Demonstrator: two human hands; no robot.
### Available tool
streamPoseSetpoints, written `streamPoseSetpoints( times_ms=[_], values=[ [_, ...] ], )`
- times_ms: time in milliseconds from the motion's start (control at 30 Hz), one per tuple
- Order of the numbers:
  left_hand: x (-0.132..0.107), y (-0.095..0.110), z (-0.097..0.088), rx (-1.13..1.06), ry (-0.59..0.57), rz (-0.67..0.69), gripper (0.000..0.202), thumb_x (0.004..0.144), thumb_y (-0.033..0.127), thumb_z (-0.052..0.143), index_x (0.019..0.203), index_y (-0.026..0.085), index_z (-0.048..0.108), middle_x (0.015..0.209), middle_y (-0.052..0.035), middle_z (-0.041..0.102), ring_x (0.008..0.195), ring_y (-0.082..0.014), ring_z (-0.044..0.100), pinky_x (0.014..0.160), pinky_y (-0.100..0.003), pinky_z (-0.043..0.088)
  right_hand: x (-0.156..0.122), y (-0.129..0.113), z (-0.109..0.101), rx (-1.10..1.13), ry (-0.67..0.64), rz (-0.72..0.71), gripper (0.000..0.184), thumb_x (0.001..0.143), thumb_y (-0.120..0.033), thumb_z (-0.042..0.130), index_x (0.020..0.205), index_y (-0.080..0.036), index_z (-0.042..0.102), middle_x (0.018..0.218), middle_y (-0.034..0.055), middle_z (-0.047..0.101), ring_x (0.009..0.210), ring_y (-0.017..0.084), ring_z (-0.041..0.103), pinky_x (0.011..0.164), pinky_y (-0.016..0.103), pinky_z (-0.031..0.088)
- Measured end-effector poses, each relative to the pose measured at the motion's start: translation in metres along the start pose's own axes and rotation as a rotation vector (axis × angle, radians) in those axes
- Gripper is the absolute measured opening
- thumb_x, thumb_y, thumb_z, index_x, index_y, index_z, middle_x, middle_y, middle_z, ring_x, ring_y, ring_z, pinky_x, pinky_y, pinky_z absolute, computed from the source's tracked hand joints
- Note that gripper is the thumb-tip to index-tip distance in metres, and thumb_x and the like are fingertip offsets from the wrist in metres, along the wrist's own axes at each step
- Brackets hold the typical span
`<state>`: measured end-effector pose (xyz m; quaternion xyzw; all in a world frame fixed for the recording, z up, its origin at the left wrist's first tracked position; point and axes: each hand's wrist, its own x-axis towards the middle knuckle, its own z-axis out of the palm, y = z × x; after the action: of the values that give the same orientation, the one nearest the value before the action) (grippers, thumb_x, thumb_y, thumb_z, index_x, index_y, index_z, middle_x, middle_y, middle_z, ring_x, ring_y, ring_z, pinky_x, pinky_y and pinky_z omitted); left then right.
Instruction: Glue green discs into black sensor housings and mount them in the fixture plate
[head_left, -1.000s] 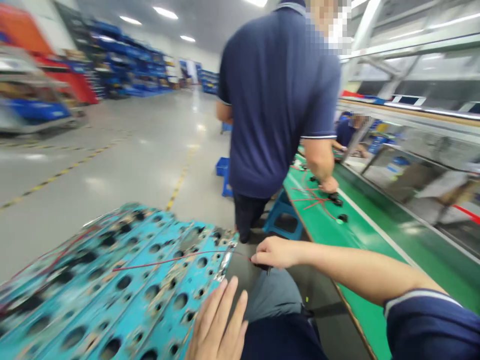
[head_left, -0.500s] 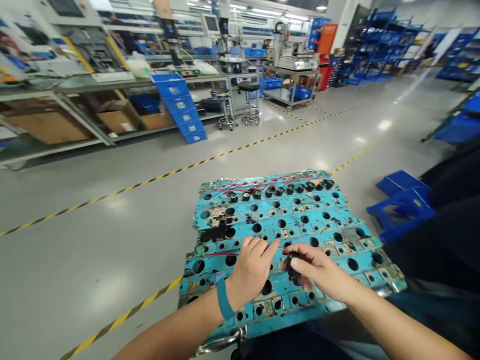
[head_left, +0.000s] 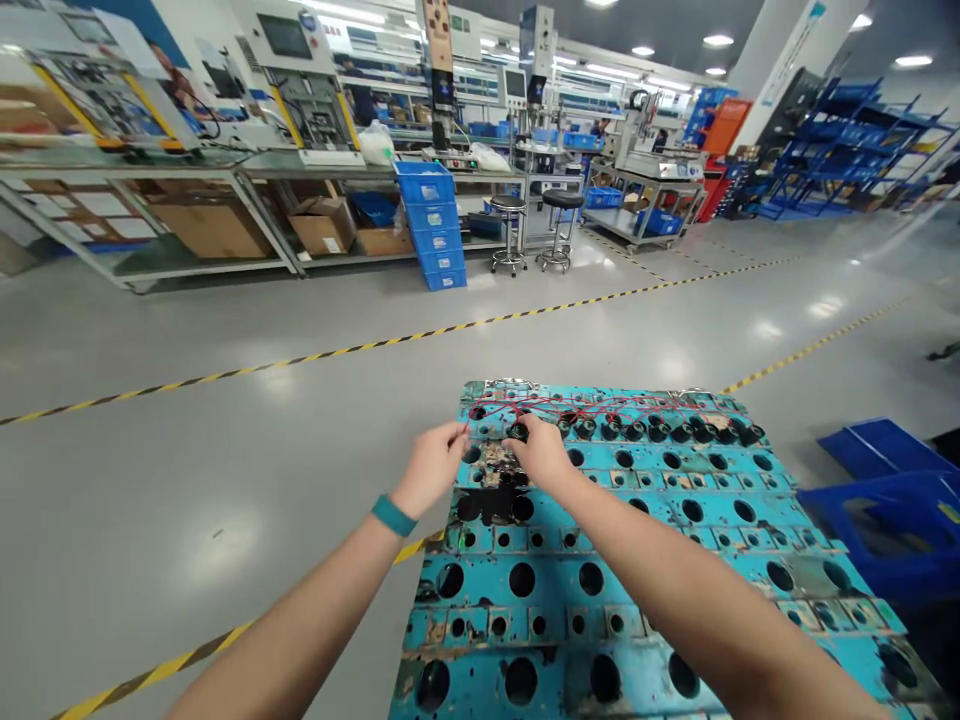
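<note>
"Turquoise board, riddled with round holes, spread below two bare hands. Where is the black part?"

"Near the board's far left corner, at the right hand, whose thumb and fingers are curled in close about it."

"And the left hand?"

"At the board's left edge, fingertips pinched together, apparently on a thin red wire. How firmly, I cannot tell."

"Which hand is nearer the part?"

"The right, touching it. The part sits left of that palm and right of the left hand's fingertips, a gap between."

"Which way does it point?"

"Its round end appears to face upward. Fingers cover much of the squat body, so the tilt of its long axis cannot be judged. The wire leads from the left fingertips toward the far edge, where others run sideways."

"Alongside?"

"A row of black parts, stretching rightward across the board's far side."
</note>
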<state>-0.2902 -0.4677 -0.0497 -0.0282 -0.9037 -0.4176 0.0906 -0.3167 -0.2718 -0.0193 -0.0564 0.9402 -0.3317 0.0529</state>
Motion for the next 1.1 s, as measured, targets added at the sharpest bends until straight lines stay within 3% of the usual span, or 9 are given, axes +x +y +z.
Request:
streamPoseSetpoints(
  times_ms=[133, 267, 500, 667, 767, 833, 900, 1000, 1100],
  values=[
    [0.057, -0.009, 0.015, -0.038, 0.152, -0.005, 0.027, 0.091, 0.023, 0.048, 0.099, 0.016, 0.073, 0.083, -0.0060, 0.074, 0.076, -0.0215, 0.068, 0.074, -0.030, 0.055, 0.021, -0.004, 0.029, -0.152, -0.008, 0.040, 0.023, 0.087, -0.021, 0.071, 0.108, -0.012, 0.066, 0.104, 0.0166, 0.073, 0.102, 0.029, 0.068, 0.083, 0.033, 0.048],
    [0.083, -0.015, 0.033, -0.046, 0.200, 0.026, 0.026, 0.092, 0.020, 0.051, 0.102, 0.016, 0.074, 0.093, -0.0084, 0.076, 0.086, -0.0234, 0.069, 0.084, -0.033, 0.054, 0.032, 0.000, 0.038, -0.246, -0.007, 0.055, 0.023, 0.089, -0.021, 0.068, 0.110, -0.013, 0.063, 0.105, 0.0163, 0.073, 0.102, 0.028, 0.068, 0.082, 0.031, 0.048],
    [0.083, -0.039, 0.051, 0.031, 0.184, 0.038, 0.018, 0.095, 0.017, 0.055, 0.101, 0.016, 0.073, 0.100, -0.0095, 0.074, 0.095, -0.0223, 0.068, 0.094, -0.038, 0.052, 0.033, -0.002, 0.040, -0.333, -0.002, 0.108, 0.026, 0.095, -0.029, 0.063, 0.114, -0.012, 0.059, 0.104, 0.0193, 0.072, 0.099, 0.029, 0.069, 0.081, 0.032, 0.049],
    [0.080, -0.043, 0.063, 0.090, 0.174, 0.001, 0.009, 0.093, 0.018, 0.061, 0.097, 0.014, 0.069, 0.093, -0.0071, 0.071, 0.091, -0.0211, 0.068, 0.090, -0.041, 0.055, 0.029, -0.009, 0.040, -0.369, -0.013, 0.092, 0.020, 0.096, -0.027, 0.061, 0.109, -0.012, 0.061, 0.106, 0.0198, 0.071, 0.100, 0.029, 0.070, 0.081, 0.032, 0.049],
    [0.065, -0.034, 0.060, 0.136, 0.251, 0.004, 0.026, 0.092, 0.014, 0.055, 0.116, 0.012, 0.064, 0.111, -0.0173, 0.067, 0.112, -0.0307, 0.063, 0.101, -0.048, 0.051, 0.028, -0.007, 0.042, -0.357, -0.008, 0.096, 0.019, 0.096, -0.024, 0.059, 0.110, -0.011, 0.061, 0.105, 0.0203, 0.072, 0.099, 0.028, 0.070, 0.081, 0.032, 0.050],
    [0.052, -0.026, 0.054, 0.163, 0.294, 0.048, 0.043, 0.092, 0.011, 0.049, 0.134, 0.010, 0.053, 0.135, -0.0230, 0.055, 0.134, -0.0347, 0.047, 0.113, -0.053, 0.040, 0.029, -0.004, 0.044, -0.333, 0.002, 0.097, 0.021, 0.096, -0.023, 0.059, 0.113, -0.011, 0.060, 0.106, 0.0204, 0.072, 0.099, 0.028, 0.071, 0.080, 0.032, 0.050],
    [0.042, -0.018, 0.048, 0.197, 0.229, 0.209, 0.051, 0.092, 0.007, 0.044, 0.143, 0.016, 0.048, 0.154, -0.0180, 0.041, 0.148, -0.0319, 0.030, 0.121, -0.053, 0.027, 0.029, -0.002, 0.045, -0.303, 0.016, 0.092, 0.026, 0.095, -0.022, 0.058, 0.119, -0.010, 0.058, 0.109, 0.0202, 0.072, 0.101, 0.028, 0.070, 0.081, 0.032, 0.050],
    [0.041, -0.011, 0.046, 0.288, -0.029, 0.566, 0.062, 0.092, 0.001, 0.035, 0.146, 0.027, 0.046, 0.164, -0.0062, 0.029, 0.154, -0.0259, 0.014, 0.126, -0.053, 0.014, 0.029, 0.001, 0.045, -0.262, 0.036, 0.090, 0.031, 0.097, -0.019, 0.051, 0.126, -0.009, 0.054, 0.111, 0.0204, 0.072, 0.101, 0.027, 0.071, 0.081, 0.031, 0.050],
    [0.049, -0.011, 0.052, 0.328, -0.136, 0.632, 0.067, 0.089, -0.003, 0.029, 0.151, 0.021, 0.041, 0.163, -0.0102, 0.030, 0.154, -0.0257, 0.013, 0.125, -0.057, 0.012, 0.027, 0.001, 0.044, -0.239, 0.057, 0.105, 0.032, 0.096, -0.018, 0.050, 0.127, -0.009, 0.054, 0.109, 0.0198, 0.073, 0.100, 0.026, 0.071, 0.082, 0.031, 0.050]
  ],
)
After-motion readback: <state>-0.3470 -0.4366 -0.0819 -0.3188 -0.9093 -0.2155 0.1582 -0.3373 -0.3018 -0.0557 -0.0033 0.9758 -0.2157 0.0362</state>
